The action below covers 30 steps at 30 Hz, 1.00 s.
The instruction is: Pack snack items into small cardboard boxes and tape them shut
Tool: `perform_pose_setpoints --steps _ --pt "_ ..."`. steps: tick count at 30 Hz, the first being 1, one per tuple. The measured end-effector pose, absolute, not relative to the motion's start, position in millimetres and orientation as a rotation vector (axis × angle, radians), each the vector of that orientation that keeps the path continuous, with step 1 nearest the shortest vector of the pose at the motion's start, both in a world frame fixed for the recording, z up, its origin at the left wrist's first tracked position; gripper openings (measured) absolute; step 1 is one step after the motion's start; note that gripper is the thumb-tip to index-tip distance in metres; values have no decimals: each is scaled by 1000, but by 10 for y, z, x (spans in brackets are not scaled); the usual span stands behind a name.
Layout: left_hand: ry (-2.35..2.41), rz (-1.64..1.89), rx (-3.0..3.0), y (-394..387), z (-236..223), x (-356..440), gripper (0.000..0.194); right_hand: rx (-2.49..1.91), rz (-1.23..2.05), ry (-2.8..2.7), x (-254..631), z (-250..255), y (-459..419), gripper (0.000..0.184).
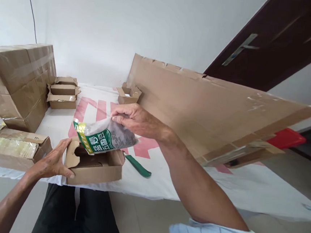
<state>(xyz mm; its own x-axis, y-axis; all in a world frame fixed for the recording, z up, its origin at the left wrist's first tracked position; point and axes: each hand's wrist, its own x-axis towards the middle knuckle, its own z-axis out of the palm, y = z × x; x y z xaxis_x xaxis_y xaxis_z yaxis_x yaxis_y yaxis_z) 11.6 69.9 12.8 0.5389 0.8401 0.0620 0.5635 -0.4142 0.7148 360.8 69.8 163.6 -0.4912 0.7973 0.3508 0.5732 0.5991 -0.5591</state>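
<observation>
My right hand (133, 119) pinches the top edge of a green, yellow and clear plastic bag (101, 139) with printed characters. The bag hangs tilted just above an open cardboard box (96, 174) at the table's front edge. Inside, the box shows bare cardboard where the bag does not cover it. My left hand (55, 162) grips the box's left end, thumb on the front wall and fingers at the left flap. Right of the box lies a green-handled tool (138, 166); its far end is hidden behind the box.
Taped cartons (19, 83) are stacked at the left, with more boxes (13, 147) in front. Small open boxes (63, 94) stand beside the stack, another box (129, 93) farther back. A large cardboard sheet (199, 116) leans at the right, near a red object (285, 138).
</observation>
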Motion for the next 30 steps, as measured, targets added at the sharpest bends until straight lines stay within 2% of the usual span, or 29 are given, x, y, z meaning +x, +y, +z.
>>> perform_pose_setpoints --steps 2,5,9,11,13,17,20,25,30 --pt "1168 670 2124 747 299 61 130 -1032 498 -2281 3643 1806 757 22" --pt "1186 956 2084 872 725 90 125 -950 413 -2374 3521 1986 861 20" --pt "1037 1126 1810 1030 1091 321 133 -868 424 -2353 3322 2104 1063 19" --pt "891 1251 1576 1034 1049 422 121 -819 494 -2197 3292 2107 1170 17" --pt "729 1312 1371 977 913 496 98 -760 559 -1972 3275 2061 1263 18" --pt "533 1219 1123 826 693 699 62 -702 684 -1563 3143 1812 1386 35" --pt "553 1253 1084 855 708 879 47 -739 766 -1461 3026 1567 1401 42" --pt "649 1411 1186 1154 863 840 57 -801 879 -1579 3046 1322 1338 41" --pt "617 1363 1360 1406 1062 665 59 -669 1162 -1511 2902 1134 1411 60"
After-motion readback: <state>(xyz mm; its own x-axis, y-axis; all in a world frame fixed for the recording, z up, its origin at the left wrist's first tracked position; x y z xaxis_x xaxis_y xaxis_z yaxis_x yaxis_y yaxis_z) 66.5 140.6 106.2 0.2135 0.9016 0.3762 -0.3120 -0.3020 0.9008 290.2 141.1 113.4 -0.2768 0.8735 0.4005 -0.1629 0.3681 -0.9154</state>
